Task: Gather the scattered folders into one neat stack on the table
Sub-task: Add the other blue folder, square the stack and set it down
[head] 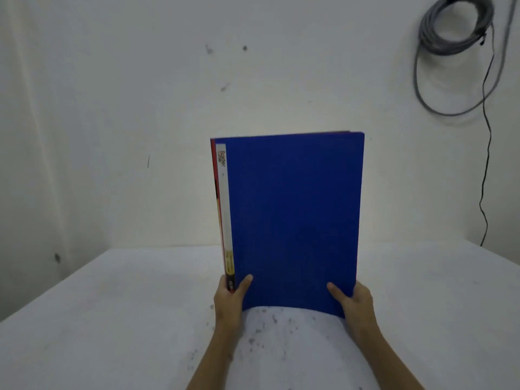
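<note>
Both forearms reach in from the bottom edge; left hand [229, 298] grips the spine-side lower corner of the blue folder [292, 220], right hand [356, 301] grips the opposite lower corner, thumbs on the front cover. Folder held upright above the white table [112, 319], a red folder [213, 175] edge peeking out behind at the spine, so likely several held together. No loose folders visible on the table. Looks like the squaring-up step: next move probably calls for tapping the bottom edges level, then laying the set flat. Grey cable coil [453, 26] hangs on the wall.
</note>
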